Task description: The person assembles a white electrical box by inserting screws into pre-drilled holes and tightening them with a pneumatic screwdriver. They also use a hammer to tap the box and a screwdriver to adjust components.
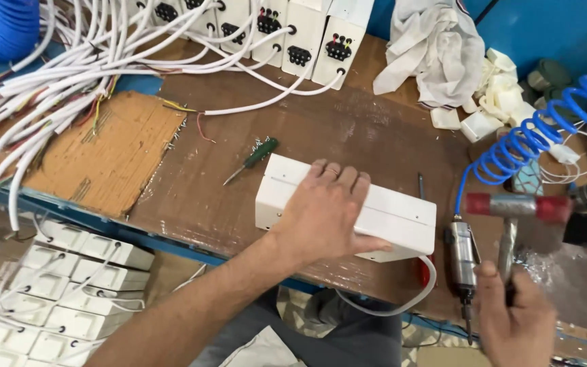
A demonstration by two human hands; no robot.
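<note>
Left hand (324, 211) atop white box (388, 217), hammer (518, 207) right

The left hand (321, 211) is covering the middle of the white box (395, 214), so that part of its top is staying out of sight. The white cable (402, 306) is disappearing under the box at one end. The right hand (514, 316) is running off the bottom edge, and the hammer (518, 207) it is gripping is smearing into blur at the head (its faces are impossible to make out). The bundle of white cables (49, 81) is running off the left and top edges. The stacked white boxes (56, 299) below the bench are being cropped at the bottom left.
</note>
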